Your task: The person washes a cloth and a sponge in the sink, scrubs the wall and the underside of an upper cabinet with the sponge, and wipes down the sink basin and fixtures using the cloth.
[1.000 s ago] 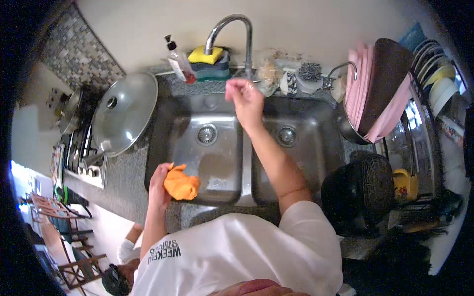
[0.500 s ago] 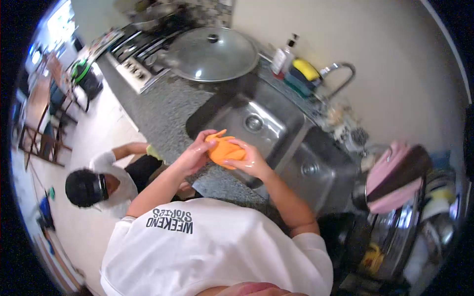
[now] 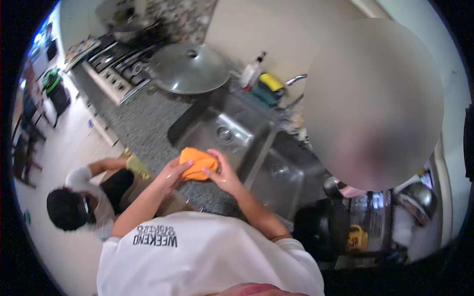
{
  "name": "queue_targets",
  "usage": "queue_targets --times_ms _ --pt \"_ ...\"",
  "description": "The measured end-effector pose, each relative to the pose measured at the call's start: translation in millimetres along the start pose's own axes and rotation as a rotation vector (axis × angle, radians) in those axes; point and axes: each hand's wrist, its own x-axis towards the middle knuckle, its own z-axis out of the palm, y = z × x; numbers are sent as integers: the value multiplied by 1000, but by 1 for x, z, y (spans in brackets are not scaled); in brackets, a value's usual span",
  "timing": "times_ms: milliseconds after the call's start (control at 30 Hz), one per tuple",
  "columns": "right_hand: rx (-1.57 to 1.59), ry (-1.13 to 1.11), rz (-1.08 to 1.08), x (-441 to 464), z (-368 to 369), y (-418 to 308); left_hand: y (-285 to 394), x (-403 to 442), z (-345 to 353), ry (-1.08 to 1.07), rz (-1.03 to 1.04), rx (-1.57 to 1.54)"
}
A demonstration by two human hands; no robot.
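Note:
An orange cloth (image 3: 198,164), bunched into a wad, is held between my two hands above the front edge of the sink. Its left side is gripped by my left hand (image 3: 171,174), with the thumb over the front. My right hand (image 3: 226,175) pinches the right side, the thumb pressed on the cloth and the fingers partly behind it. Both hands look wet. Just beyond them lies the left basin of the steel sink (image 3: 242,129), its drain showing. The right basin (image 3: 277,190) is beside my right forearm.
A large glass lid (image 3: 190,69) covers a pan left of the sink, near the stove (image 3: 111,74). Behind the sink stand a soap bottle (image 3: 252,74) and a yellow sponge (image 3: 271,82). A person in a black cap (image 3: 66,209) is low at my left. Dishes and a yellow mug (image 3: 357,238) sit right.
The view has shifted, so the counter and sink appear further left. Both hands still hold the orange cloth, which is now folded more compactly. The other person's arm reaches toward the cabinet front with a yellow-green cloth.

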Motion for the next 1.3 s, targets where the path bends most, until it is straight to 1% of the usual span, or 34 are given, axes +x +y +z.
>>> queue_targets --times_ms 33,100,167,233,267,367,400,500,533,633,667,700,767,800,833,900,933,967,1033,1067,1100,1167,1233,1300 --pt "62 13 26 -4 -1 -5 -4 3 -6 -17 3 4" --pt "10 83 143 -17 6 -23 -11 7 -19 -75 3 26" --pt "140 32 29 -25 20 -31 -14 8 -20 -170 15 18" --pt "41 101 17 -34 37 -29 -12 5 -21 -277 45 -27" --pt "110 201 107 -38 45 -35 -6 2 -19 -329 41 -48" --pt "65 429 18 -44 60 -31 -11 3 -18 -360 93 -42" --pt "75 536 -17 -46 69 -37 -12 1 -16 -288 30 -39" --pt "-245 699 -202 -55 82 -34 -2 -24 -10 -298 -105 -146" --pt "-549 699 -214 -60 87 -46 -3 -27 -10 -383 -134 -217" --pt "-618 439 -190 -68 106 -56 -17 -25 -15 -476 -64 -185" --pt "-632 379 -194 -71 112 -64 -26 -17 -23 -427 -73 -213" --pt "-638 371 -197 -74 113 -59 -26 -19 -30 -433 -85 -233" --pt "-512 428 -154 -76 113 -71 -13 -27 -45 -423 -253 -295" --pt "-488 578 -131 -79 111 -61 -28 -14 -63 -361 -322 -394" --pt "-467 722 -103 -83 106 -47 -15 -25 -65 -339 -396 -452" --pt "-86 912 -19 -91 94 -27 -4 -32 -87 -439 -410 -453" --pt "-107 945 13 -95 84 -23 -12 -30 -99 -326 -211 -368" --pt "-129 973 46 -98 71 -22 -15 -32 -110 -319 -191 -353" --pt "-76 1014 86 -102 45 -20 -15 -37 -128 -298 -143 -322" --pt "-59 1026 153 -104 25 -13 -24 -33 -144 -287 -155 -358" --pt "-45 1034 220 -104 3 -5 -26 -36 -150 -256 -123 -352" --pt "25 1044 265 -92 -34 -6 -26 -44 -150 -197 -49 -346" --pt "16 1053 215 -74 -72 -5 -24 -52 -140 -130 0 -334" --pt "-18 1054 155 -52 -117 5 -34 -62 -146 -43 -3 -310"
